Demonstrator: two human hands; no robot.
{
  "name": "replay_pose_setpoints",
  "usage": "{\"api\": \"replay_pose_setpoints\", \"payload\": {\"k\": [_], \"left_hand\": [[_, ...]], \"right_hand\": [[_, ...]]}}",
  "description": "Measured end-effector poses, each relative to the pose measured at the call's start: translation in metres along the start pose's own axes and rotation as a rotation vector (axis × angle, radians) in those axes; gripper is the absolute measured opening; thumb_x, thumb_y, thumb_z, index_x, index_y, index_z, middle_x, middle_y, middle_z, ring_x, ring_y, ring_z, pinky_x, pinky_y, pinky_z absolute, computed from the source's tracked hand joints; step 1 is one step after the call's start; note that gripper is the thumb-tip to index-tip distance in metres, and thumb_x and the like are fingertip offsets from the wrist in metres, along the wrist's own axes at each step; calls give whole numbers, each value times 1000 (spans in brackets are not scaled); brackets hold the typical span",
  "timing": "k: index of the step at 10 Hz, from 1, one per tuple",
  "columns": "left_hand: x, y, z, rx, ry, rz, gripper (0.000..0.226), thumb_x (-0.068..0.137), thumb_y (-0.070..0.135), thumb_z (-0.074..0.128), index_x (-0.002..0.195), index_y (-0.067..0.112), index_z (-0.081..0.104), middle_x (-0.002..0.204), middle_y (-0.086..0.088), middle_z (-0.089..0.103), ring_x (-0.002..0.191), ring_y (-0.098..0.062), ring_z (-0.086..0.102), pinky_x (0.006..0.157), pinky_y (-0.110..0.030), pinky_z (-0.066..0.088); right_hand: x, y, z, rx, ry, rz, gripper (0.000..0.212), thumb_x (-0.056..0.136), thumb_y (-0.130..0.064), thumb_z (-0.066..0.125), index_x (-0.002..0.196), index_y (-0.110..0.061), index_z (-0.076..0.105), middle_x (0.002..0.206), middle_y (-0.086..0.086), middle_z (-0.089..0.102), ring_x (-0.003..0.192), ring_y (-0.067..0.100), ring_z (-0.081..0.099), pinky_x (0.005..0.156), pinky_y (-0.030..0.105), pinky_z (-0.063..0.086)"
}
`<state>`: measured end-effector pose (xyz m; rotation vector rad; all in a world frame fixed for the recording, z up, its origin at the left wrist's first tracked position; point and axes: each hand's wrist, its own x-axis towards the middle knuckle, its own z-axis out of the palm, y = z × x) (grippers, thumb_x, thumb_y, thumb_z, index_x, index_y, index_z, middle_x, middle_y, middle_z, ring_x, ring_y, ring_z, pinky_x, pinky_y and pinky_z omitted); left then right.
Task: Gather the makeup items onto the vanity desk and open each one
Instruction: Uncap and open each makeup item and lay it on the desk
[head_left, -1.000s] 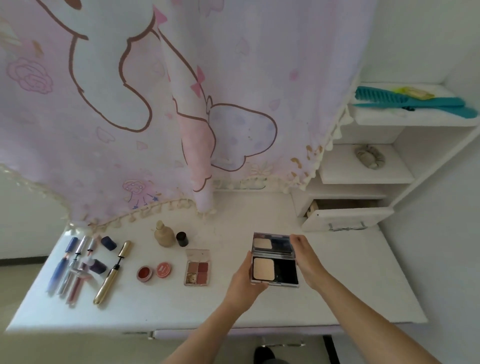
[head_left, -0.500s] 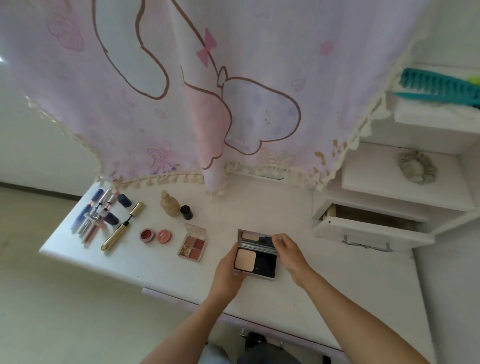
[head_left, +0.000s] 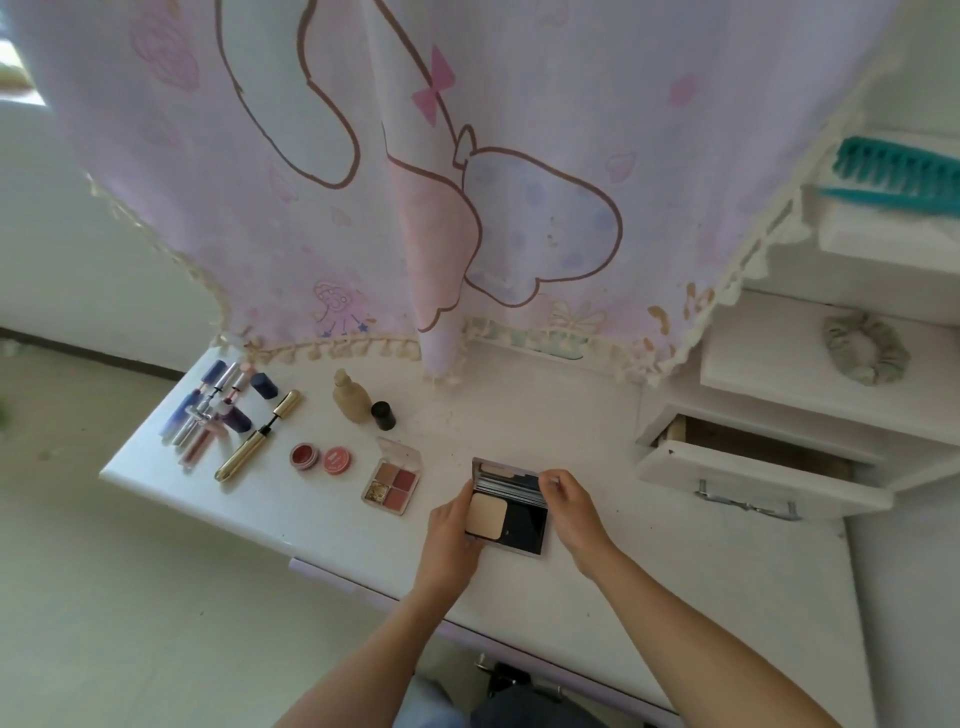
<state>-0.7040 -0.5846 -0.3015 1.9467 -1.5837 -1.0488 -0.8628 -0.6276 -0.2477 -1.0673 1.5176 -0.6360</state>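
An open powder compact (head_left: 511, 512) with a beige pan and mirrored lid lies low over the white vanity desk (head_left: 675, 571). My left hand (head_left: 452, 535) grips its left edge; my right hand (head_left: 571, 504) pinches the raised lid at its right side. Left of it lie an open eyeshadow palette (head_left: 392, 478), a red pot (head_left: 304, 455) with its lid (head_left: 336, 460) beside it, an opened gold mascara (head_left: 257, 436), a beige foundation bottle (head_left: 352, 396) with its black cap (head_left: 383, 414) off, and several opened lip tubes (head_left: 218, 410).
A pink cartoon curtain (head_left: 441, 182) hangs over the back of the desk. On the right a white drawer (head_left: 753, 478) stands pulled out, with shelves above holding a scrunchie (head_left: 865, 349) and teal combs (head_left: 898, 171). Floor lies off the left edge.
Both hands have lowered the open compact toward the desk surface, and the lid is tipped further back. The camera view has shifted down and to the left.
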Motion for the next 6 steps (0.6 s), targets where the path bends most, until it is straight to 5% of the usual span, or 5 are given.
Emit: {"api": "replay_pose_setpoints", "payload": {"k": [1,2,4,5,6], "left_hand": [[0,-4,1,21,-26,-39,54,83,32,58,133,26,36,116,3,60,106,-23,55,88,-41,51],[-15,21,-15,79,-36,-29,64,85,29,60,140,16,31,134,-2,49,124,-27,42,102,-36,40],[-29,55,-66,257,68,147,61,95,36,43,146,17,16,155,3,18,143,-16,10,115,-26,11],[-22,79,-109,377,149,272,57,94,37,43,144,15,26,152,-2,26,141,-22,18,115,-36,22],[-4,103,-152,509,367,456,57,84,43,39,128,8,50,133,-14,53,122,-37,49,93,-48,48]], "right_hand": [[1,-1,0,-15,4,-4,19,97,-20,40,106,-10,53,106,6,53,96,15,47,71,20,39],[0,-7,-3,-39,-6,-11,35,96,-23,42,129,-10,44,124,6,49,112,17,46,90,25,36],[-6,-39,-16,-319,67,-248,44,95,-26,46,136,-12,39,143,6,40,134,20,33,108,29,25],[-9,-73,-19,-531,118,-445,44,93,-29,48,134,-12,42,142,6,42,133,21,33,109,30,25],[-14,-115,-20,-705,185,-603,47,92,-34,48,134,-13,43,143,6,41,136,23,31,111,35,25]]}}
